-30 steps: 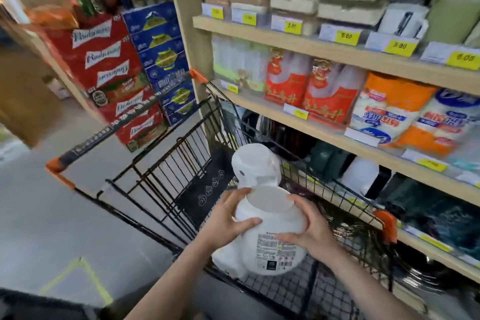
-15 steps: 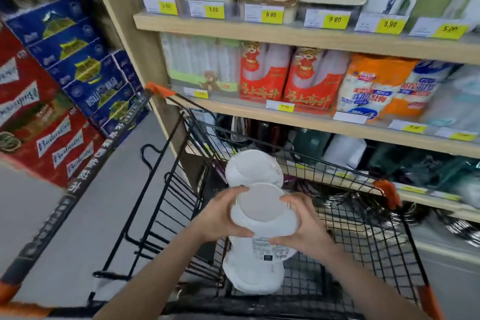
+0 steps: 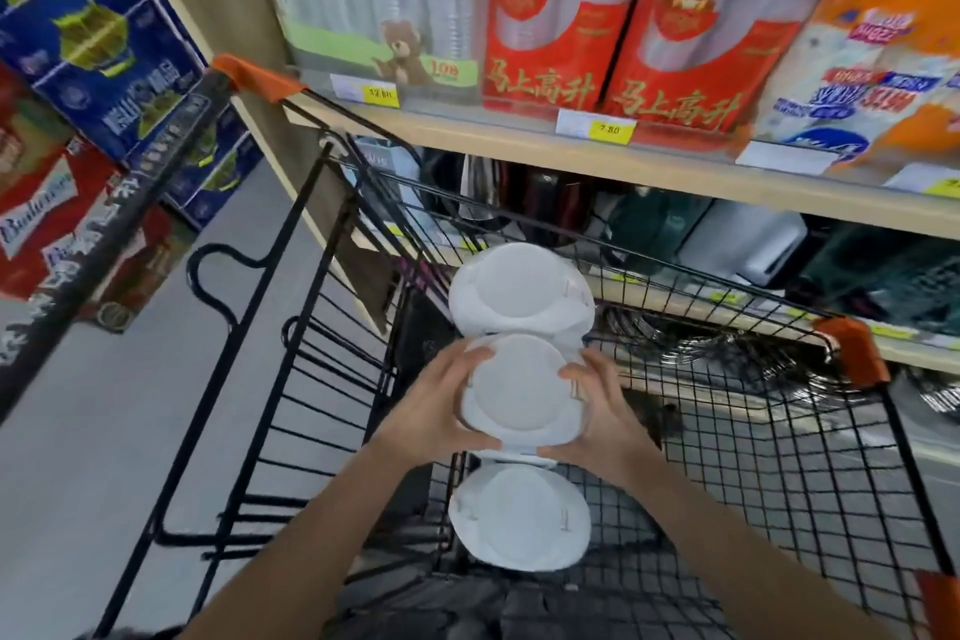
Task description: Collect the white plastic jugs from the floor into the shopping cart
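The middle white plastic jug (image 3: 522,392) sits between both hands inside the shopping cart (image 3: 779,457), seen from above so only its round top shows. The left hand (image 3: 434,411) curls its grip around the jug's left side and the right hand (image 3: 597,413) curls around its right side; both are clamped on it. Whether the jug's base rests on the cart's wire floor yet cannot be told from this angle. Two more white jugs are in the basket: the far jug (image 3: 519,296) just beyond the held one, touching or nearly so, and the near jug (image 3: 519,517) just below it, closest to the person. The three stand in a row down the cart's left side. So at least two jugs look placed, and the third is likely at the point of being set down and released. No floor with jugs on it shows here, so how many remain cannot be judged. Wooden shelves (image 3: 519,140) of packaged goods run behind the cart
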